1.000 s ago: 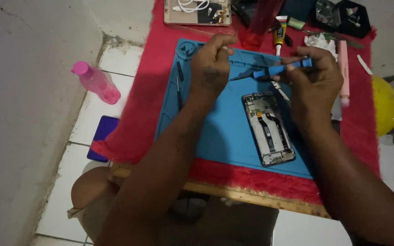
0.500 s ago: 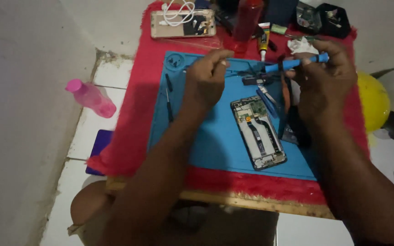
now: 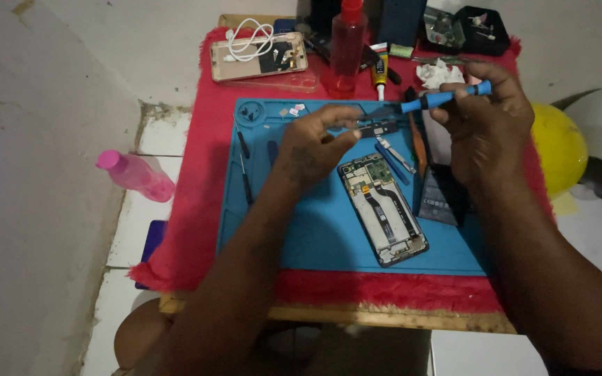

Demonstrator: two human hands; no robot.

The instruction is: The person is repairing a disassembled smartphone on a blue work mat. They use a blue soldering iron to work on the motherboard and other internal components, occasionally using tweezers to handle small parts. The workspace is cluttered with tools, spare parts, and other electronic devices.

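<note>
Head view showed the small dark part (image 3: 379, 129) pinched between the fingertips of the left hand (image 3: 313, 144), held just above the upper middle of the blue work mat (image 3: 301, 223). The right hand (image 3: 485, 125) was closed around a blue-handled screwdriver (image 3: 435, 102), its dark tip pointing left and meeting that part. Just below both hands, the opened phone (image 3: 383, 209) lay flat on the mat with its inner boards showing, tilted slightly. A black battery (image 3: 437, 198) lay beside it, under the right wrist. The mat sat on a red cloth (image 3: 196, 209) over a small wooden table. At the far edge stood a red bottle (image 3: 346, 49) and another phone with a white cable (image 3: 259, 56). A pink bottle (image 3: 136, 175) lay on the tiled floor to the left
</note>
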